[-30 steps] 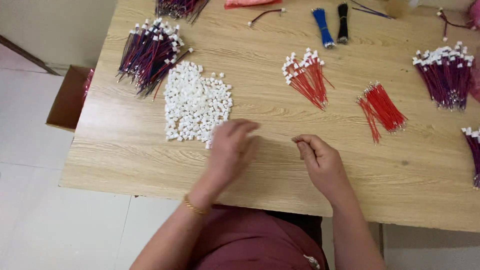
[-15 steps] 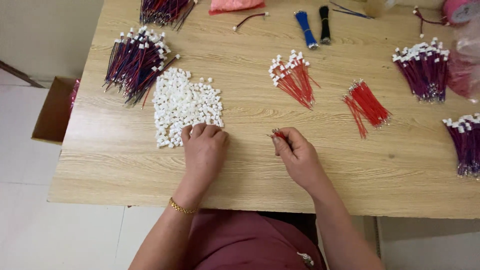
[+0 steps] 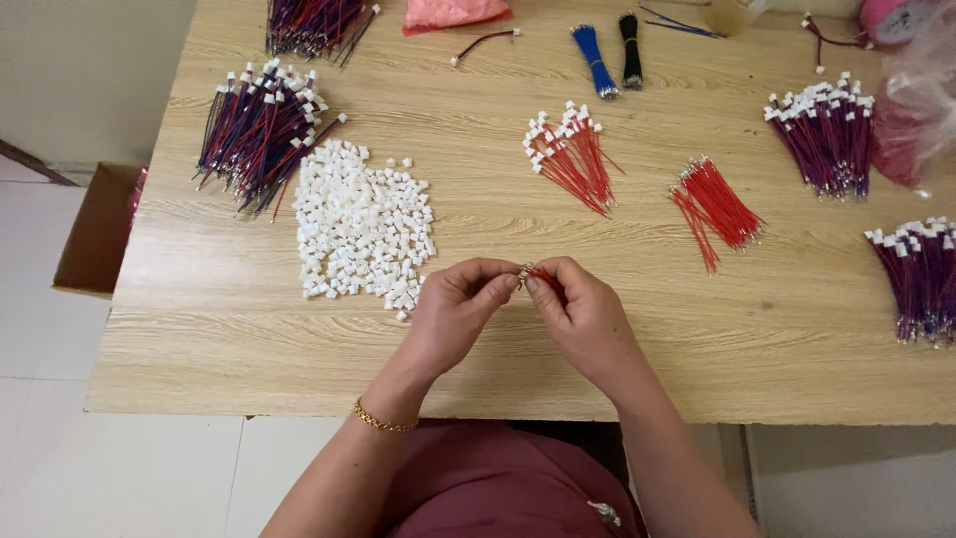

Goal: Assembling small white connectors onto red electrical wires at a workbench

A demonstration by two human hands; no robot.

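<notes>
Pinching thin red wire [image 3: 545, 276], both hands' fingers [image 3: 498, 284]

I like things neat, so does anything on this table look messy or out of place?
Mostly tidy: the wires lie in sorted bundles. One loose wire lies alone near the far edge, apart from any bundle, and a few white plugs have strayed from their pile toward the left hand. Nothing looks broken.

Brown cardboard box [image 3: 98, 231] (open) left of table [image 3: 219, 329]
</notes>
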